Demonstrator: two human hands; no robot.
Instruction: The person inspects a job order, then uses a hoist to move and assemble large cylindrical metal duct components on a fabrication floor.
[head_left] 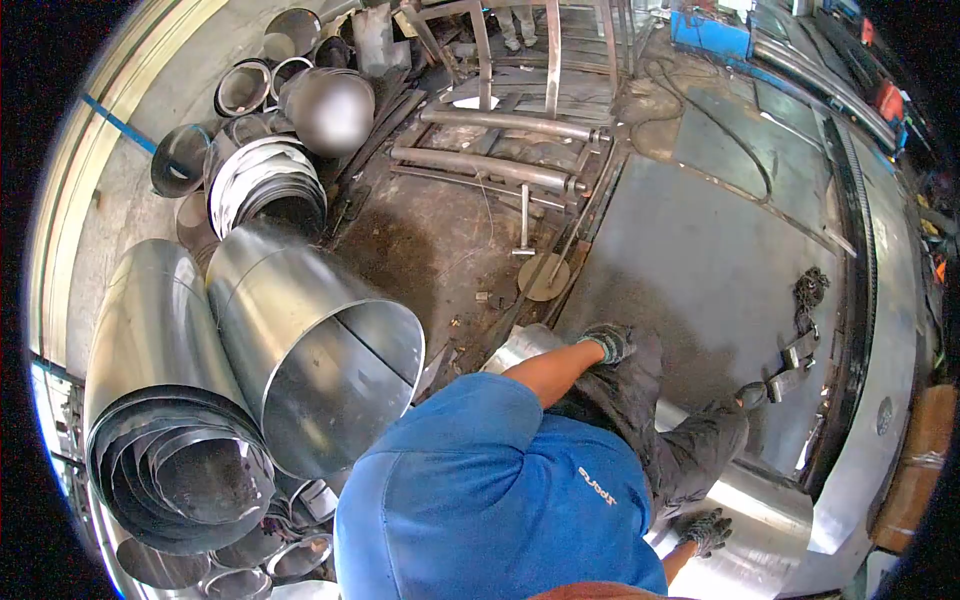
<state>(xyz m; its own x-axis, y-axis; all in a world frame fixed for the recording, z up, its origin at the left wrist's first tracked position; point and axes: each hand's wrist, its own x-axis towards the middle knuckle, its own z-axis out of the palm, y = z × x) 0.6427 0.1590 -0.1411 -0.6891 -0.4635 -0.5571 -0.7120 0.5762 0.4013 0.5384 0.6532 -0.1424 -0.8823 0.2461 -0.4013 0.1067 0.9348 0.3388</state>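
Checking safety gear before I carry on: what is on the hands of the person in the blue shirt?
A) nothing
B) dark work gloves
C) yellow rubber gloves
B: the person in the blue shirt has a dark glove on the upper hand and on the lower hand, which rests on the curved metal sheet.

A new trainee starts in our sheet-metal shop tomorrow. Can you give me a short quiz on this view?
1. True or false: the left hand and the right hand both wear dark work gloves.
2. Where does the right hand rest? A) on the shiny curved steel sheet; B) on a grey chain; C) on a blue box.
3. Fill in: the big open-ended grey metal cylinder lies on its ____.

Key: 1 true; 2 A; 3 side.
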